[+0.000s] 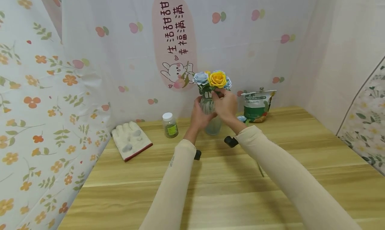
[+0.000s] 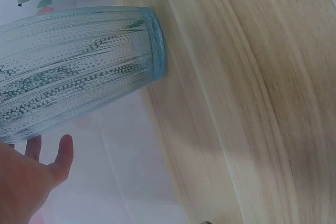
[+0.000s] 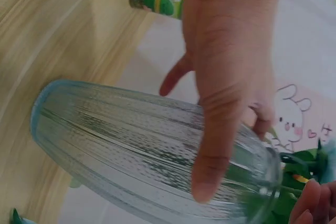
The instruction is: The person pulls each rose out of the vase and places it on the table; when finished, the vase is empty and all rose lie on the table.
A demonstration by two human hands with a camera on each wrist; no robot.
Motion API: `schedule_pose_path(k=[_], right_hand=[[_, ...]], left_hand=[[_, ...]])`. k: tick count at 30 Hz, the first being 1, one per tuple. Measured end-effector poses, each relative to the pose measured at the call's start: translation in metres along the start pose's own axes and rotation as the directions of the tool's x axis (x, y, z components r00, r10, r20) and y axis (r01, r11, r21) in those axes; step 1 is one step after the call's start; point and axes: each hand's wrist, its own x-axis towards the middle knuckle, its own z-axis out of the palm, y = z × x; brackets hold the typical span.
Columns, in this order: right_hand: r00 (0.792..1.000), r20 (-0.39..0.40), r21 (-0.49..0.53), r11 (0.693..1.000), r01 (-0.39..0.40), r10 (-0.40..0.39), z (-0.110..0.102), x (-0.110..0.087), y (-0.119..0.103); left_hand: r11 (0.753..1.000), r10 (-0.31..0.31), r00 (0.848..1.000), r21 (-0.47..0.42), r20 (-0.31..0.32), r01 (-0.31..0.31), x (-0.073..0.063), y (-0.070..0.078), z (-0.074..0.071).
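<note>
We have a tall, ribbed clear-glass vase (image 1: 213, 125) standing near the far edge of the wood-grain worktop (image 1: 162, 193), long axis close to vertical. The left hand (image 1: 202, 115) grasps the vase below its mouth, thumb over one side, fingers round the other. The right hand (image 1: 227, 104) pinches just under a full-bloomed yellow rose (image 1: 217, 79), on its stem as far as we can judge (leaves crowd that spot).

Key relation: rose axis against vase mouth. We see the bloom above the mouth with the pinch between them, so we read the stem as running down, nearly in line with the glass; right hand nearer the bloom, left nearer the vase. Pale-blue roses (image 1: 200, 78) flank the yellow one. A loose pale-blue rose (image 1: 241, 118) lies right of the vase, by the white-and-green pouch (image 1: 256, 106) toward the far right corner.

The right wrist view gives us the left thumb across the glass and the right fingertips beside the rim, which the head view hides. The left wrist view shows the base at the worktop, no mouth; whether it bears full weight, we can't tell.
</note>
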Motion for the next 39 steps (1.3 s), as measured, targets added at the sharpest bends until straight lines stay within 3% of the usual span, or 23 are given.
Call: schedule_pose_path(k=[15,20,24,28,35,39], right_hand=[[0.983,-0.119,0.122,0.981,0.153,-0.139,-0.017,-0.003,-0.015],[0.975,-0.088,0.045,0.977,0.209,-0.204,-0.019,-0.006,-0.015],[0.976,-0.07,0.01,0.978,0.207,-0.206,-0.019,-0.009,-0.011],[0.977,-0.075,0.042,0.978,0.205,-0.201,-0.02,-0.01,-0.008],[0.958,-0.029,0.082,0.955,0.287,-0.285,-0.02,-0.01,-0.006],[0.964,0.008,0.128,0.956,0.263,-0.267,-0.019,-0.009,-0.007]], left_hand=[[1.0,-0.014,1.0,-0.017,-0.016,0.014,0.002,-0.003,0.002],[1.0,0.002,1.0,-0.026,-0.018,-0.002,0.002,-0.003,0.002],[1.0,0.006,1.0,-0.008,-0.015,-0.006,0.003,-0.005,0.002],[1.0,0.005,1.0,0.01,-0.007,-0.005,0.002,-0.005,0.004],[1.0,0.004,1.0,0.002,-0.01,-0.004,0.002,-0.004,0.003],[0.999,0.03,0.999,0.021,-0.016,-0.03,0.002,-0.004,0.003]])
